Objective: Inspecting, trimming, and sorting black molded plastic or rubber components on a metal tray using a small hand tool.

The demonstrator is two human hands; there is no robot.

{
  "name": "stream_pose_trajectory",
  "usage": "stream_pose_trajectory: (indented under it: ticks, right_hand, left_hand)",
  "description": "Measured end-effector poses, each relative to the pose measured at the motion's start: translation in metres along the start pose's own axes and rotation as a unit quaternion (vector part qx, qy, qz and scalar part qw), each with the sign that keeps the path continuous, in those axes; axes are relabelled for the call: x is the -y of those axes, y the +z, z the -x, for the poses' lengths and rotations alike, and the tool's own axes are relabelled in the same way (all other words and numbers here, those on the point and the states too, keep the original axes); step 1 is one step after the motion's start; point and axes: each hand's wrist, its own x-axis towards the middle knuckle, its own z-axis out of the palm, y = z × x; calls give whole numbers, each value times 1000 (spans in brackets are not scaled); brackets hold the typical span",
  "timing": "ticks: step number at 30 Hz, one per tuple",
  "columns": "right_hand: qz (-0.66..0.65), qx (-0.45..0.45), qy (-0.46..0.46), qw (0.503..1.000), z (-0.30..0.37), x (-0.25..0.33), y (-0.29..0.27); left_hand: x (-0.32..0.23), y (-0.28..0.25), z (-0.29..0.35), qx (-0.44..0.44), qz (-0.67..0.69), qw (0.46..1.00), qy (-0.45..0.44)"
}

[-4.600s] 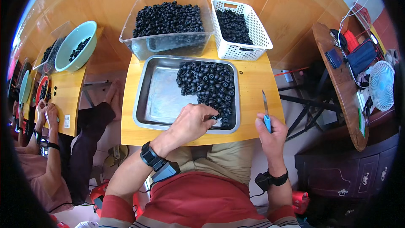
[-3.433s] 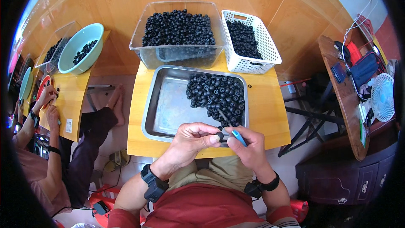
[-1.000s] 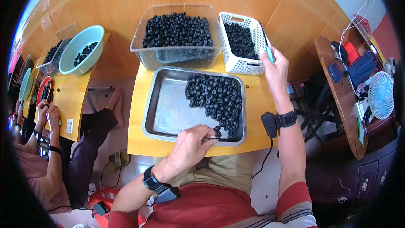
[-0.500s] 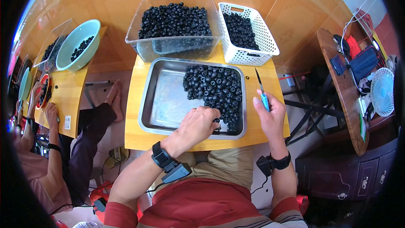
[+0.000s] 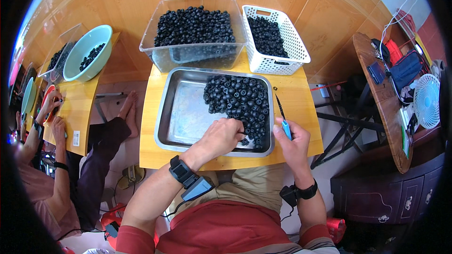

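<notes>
Our left hand (image 5: pixel 220 136) arches over the tray (image 5: pixel 182 117), fingertips at the beads (image 5: pixel 239 96) inside (whether its grip has one, we cannot tell). Our right hand (image 5: pixel 295 146), clasping the knife (image 5: pixel 286 129) blade up, has come down from the basket (image 5: pixel 266 65) to beside the tray.

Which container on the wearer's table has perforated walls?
The white basket at back right; the clear bin beside it and the metal tray in front have solid walls.
</notes>
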Motion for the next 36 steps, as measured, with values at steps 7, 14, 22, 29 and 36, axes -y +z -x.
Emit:
stream_pose_trajectory:
  ticks: [7, 14, 22, 29, 36]
  right_hand:
    - [-19, 21, 15, 999, 14, 5, 2]
    - [-55, 94, -17, 994, 21, 14, 19]
    - [-53, 108, -84, 989, 20, 24, 33]
    - [-102, 105, -90, 985, 21, 27, 43]
    - [-107, 128, -60, 984, 23, 29, 45]
  left_hand:
    - [-13, -20, 19, 19, 216, 976, -26]
    - [-14, -5, 33, 30, 501, 865, -12]
    - [-18, -1, 48, 48, 687, 725, -11]
    - [-11, 6, 54, 47, 733, 679, 12]
    - [-11, 7, 58, 4, 748, 664, 20]
